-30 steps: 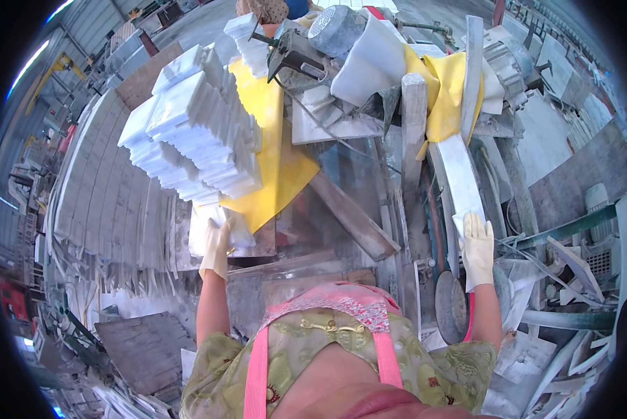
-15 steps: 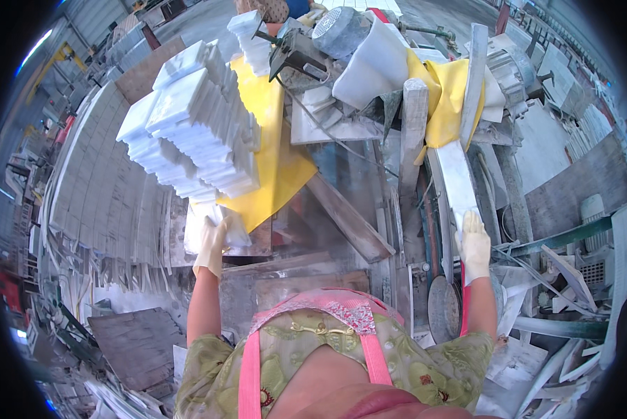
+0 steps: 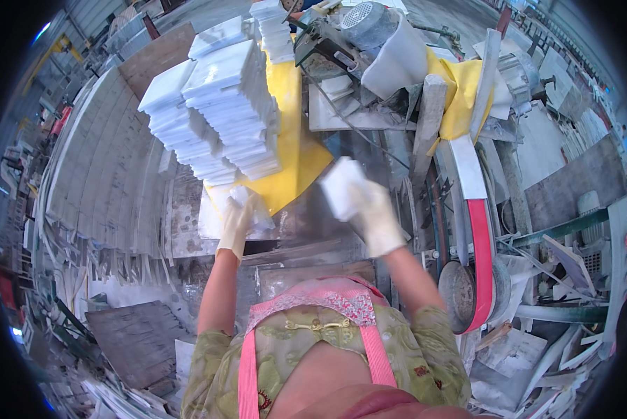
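Observation:
My right hand (image 3: 377, 216), in a pale glove, grips a white stone tile (image 3: 343, 188) and holds it up over the middle; both are smeared by motion. My left hand (image 3: 236, 222), gloved too, has its fingers curled round a white tile piece (image 3: 259, 215) at the foot of the stacks. Under that hand lies another flat white tile (image 3: 210, 218). Just beyond stand tall stacks of white tiles (image 3: 233, 105), beside a yellow sheet (image 3: 296, 167). To the right runs a red belt (image 3: 479, 258) around a wheel, with a pale flat strip (image 3: 467, 167) above it.
A dusty motor (image 3: 366, 24) and a white curved sheet (image 3: 397, 59) sit at the back. An upright wooden post (image 3: 428, 119) stands left of yellow cloth (image 3: 463, 91). Long grey slabs (image 3: 97, 174) line the left. Stone offcuts (image 3: 516, 356) litter the lower right.
My right hand has left the belt at the right and swung to the middle with a tile in it. My left hand stays by the tile stacks, its fingers now round a tile piece.

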`<state>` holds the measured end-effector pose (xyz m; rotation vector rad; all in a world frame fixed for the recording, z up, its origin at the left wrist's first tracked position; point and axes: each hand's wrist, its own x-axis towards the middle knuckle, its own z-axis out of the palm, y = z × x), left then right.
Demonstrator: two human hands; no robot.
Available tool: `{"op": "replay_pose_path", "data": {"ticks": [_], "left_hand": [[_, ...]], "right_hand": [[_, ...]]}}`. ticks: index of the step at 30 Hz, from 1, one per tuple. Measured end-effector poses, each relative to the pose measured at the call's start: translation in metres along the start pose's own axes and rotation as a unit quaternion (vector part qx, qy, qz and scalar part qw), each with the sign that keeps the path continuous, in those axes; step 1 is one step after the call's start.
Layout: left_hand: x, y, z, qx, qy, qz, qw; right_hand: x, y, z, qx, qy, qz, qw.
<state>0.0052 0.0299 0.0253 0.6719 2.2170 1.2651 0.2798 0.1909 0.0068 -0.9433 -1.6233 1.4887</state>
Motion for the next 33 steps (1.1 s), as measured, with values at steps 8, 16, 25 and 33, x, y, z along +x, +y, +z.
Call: {"op": "replay_pose_path", "data": {"ticks": [8,16,25,33], "left_hand": [[-0.004,0.001,-0.01,0.002,-0.045,-0.021,0.999],[0.013,-0.004,-0.009,-0.037,-0.067,-0.1,0.992],[0.032,-0.023,0.007,0.054,-0.023,-0.038,0.998],[0.026,-0.01,0.008,0.139,-0.001,-0.038,0.989]], "right_hand": [[-0.001,0.007,0.175,-0.145,-0.094,-0.046,0.984],[-0.002,-0.01,0.183,-0.294,-0.186,0.042,0.937],[0.032,0.045,0.159,-0.136,-0.364,-0.108,0.915],[0.087,0.042,0.157,-0.256,-0.369,-0.167,0.878]]}}
